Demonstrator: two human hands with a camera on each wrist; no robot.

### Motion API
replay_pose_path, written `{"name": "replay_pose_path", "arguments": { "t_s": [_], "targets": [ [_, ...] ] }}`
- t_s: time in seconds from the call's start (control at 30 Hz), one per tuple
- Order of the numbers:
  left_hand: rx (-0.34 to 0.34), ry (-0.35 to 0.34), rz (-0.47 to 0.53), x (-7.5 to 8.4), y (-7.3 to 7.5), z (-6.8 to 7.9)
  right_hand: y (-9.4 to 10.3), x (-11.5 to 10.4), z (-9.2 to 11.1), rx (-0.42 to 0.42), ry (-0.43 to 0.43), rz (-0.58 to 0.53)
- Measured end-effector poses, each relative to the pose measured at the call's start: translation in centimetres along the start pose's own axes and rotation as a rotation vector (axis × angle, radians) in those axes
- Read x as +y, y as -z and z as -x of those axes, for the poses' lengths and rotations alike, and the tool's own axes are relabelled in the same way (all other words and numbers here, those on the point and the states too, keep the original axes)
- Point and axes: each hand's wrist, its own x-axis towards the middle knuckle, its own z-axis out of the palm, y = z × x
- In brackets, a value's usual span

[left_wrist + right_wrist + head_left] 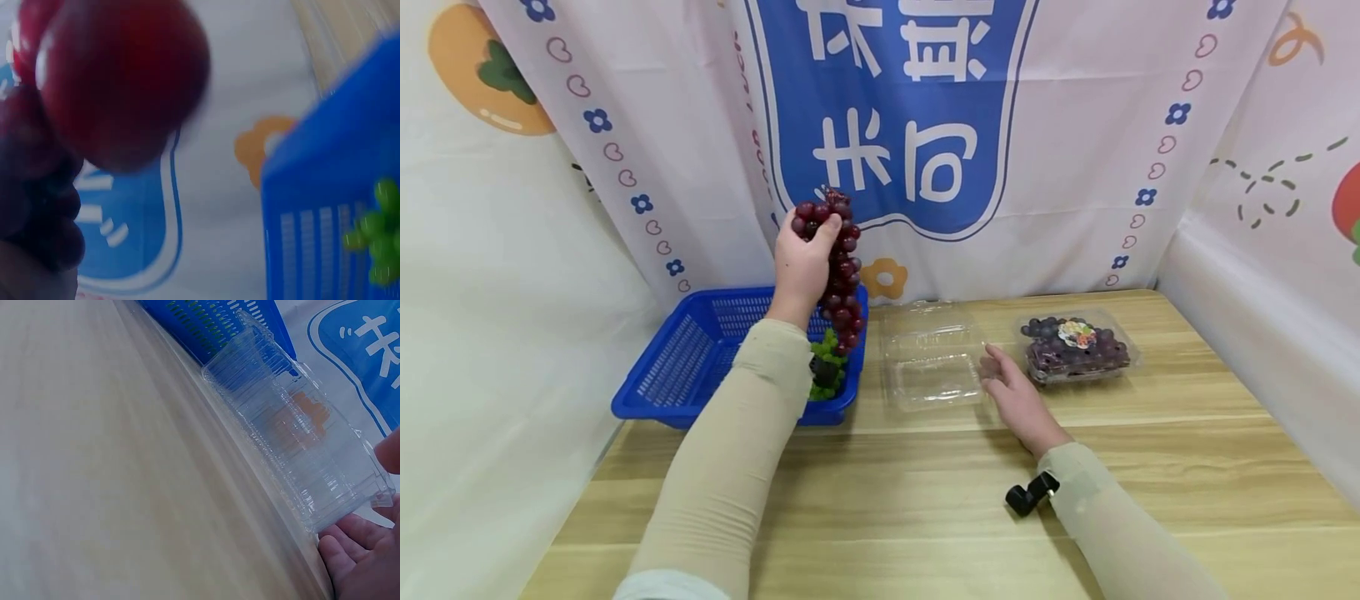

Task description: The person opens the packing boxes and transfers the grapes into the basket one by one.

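My left hand (801, 265) grips a bunch of red grapes (844, 300) near its top, and the bunch hangs above the right end of a blue basket (700, 413). Close up in the left wrist view, blurred red grapes (125, 81) fill the upper left. Green grapes (827, 342) lie in the basket, partly hidden by the red bunch. A clear plastic clamshell box (936, 379) stands on the table with its lid raised. At its right end is my right hand (1011, 392), fingers extended and thumb apart; the right wrist view shows the fingertips beside the box wall.
To the right stands a closed clear box of dark grapes (1078, 354) with a round label. The wooden table (910, 500) meets a printed cloth backdrop (1075, 167) behind. A small black device (1032, 493) is attached at the right sleeve.
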Motion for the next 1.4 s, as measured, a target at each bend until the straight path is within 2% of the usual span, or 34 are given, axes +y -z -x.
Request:
{"name": "replay_pose_path", "arguments": {
  "t_s": [0.23, 0.5, 0.63, 0.8, 0.87, 0.97, 1.2, 1.4],
  "targets": [
    [-0.061, 0.179, -0.090, -2.0, 3.4, -1.7, 0.1, 0.1, -0.1, -0.004, -0.006, -0.010],
    [-0.212, 0.357, -0.268, -5.3, 6.6, -1.8, 0.0, -0.1, 0.1, -0.011, -0.011, -0.010],
    [-0.310, 0.469, -0.391, -7.4, 7.1, -1.8, 0.1, 0.0, 0.2, -0.010, -0.010, -0.020],
    [-0.484, 0.569, -0.593, -9.4, 6.9, -1.6, 0.2, 0.3, 0.2, -0.019, -0.012, -0.023],
    [-0.543, 0.586, -0.650, -9.9, 6.8, -1.5, 0.3, 0.4, 0.2, -0.020, -0.014, -0.017],
    [-0.593, 0.599, -0.685, -10.7, 6.7, -1.4, 0.3, 0.4, 0.2, -0.011, -0.022, -0.010],
    [-0.643, 0.641, -0.725, -12.0, 6.8, -0.8, 0.0, 0.3, 0.0, -0.012, -0.030, -0.008],
    [-0.637, 0.586, -0.771, -12.6, 6.5, -0.8, 0.1, 0.3, 0.0, -0.001, -0.029, -0.001]
  ]
}}
